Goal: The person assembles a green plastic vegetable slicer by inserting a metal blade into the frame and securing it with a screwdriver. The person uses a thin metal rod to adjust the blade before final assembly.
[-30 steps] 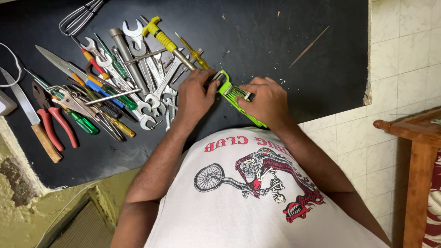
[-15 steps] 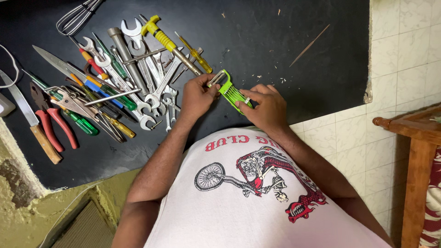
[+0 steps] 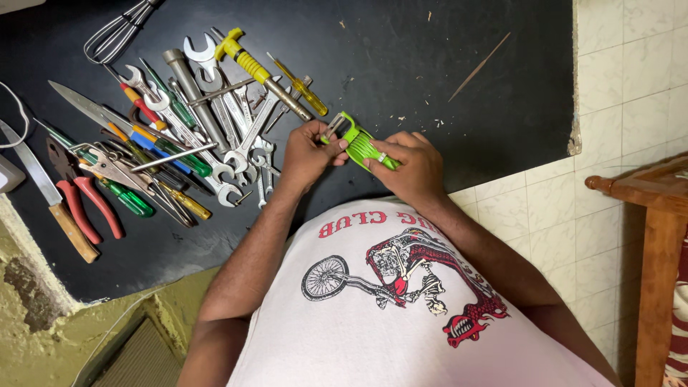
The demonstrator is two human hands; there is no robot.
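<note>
From the head view, I have the green folding tool [image 3: 360, 145] in both hands, held just above the dark surface [image 3: 401, 64] near its front edge, right in front of my chest. My left hand [image 3: 307, 154] has its grip closed on the tool's upper end, thumb and fingers pinching at the metal piece there, and my right hand [image 3: 410, 166] has its grip wrapped round the lower part of the green body, a ring showing on one finger. A second ago the tool lay lower and flatter under my hands, close to the front edge; now it has come up a little and my left fingers have moved onto its metal end, so I judge I am working a blade or bit out of the handle. Towards the left side of the surface lies a heap of spanners [image 3: 215, 122], screwdrivers [image 3: 154, 140], a yellow-handled tool [image 3: 247, 61] and red-handled pliers [image 3: 82, 204], with a knife [image 3: 46, 193] by the left edge and a wire whisk [image 3: 118, 32] near the far-left corner. A thin stick [image 3: 479, 67] lies alone towards the far right. Pale wall tiles [image 3: 623, 79] meet the surface's right edge, and a wooden rail [image 3: 648, 208] stands beside me.
</note>
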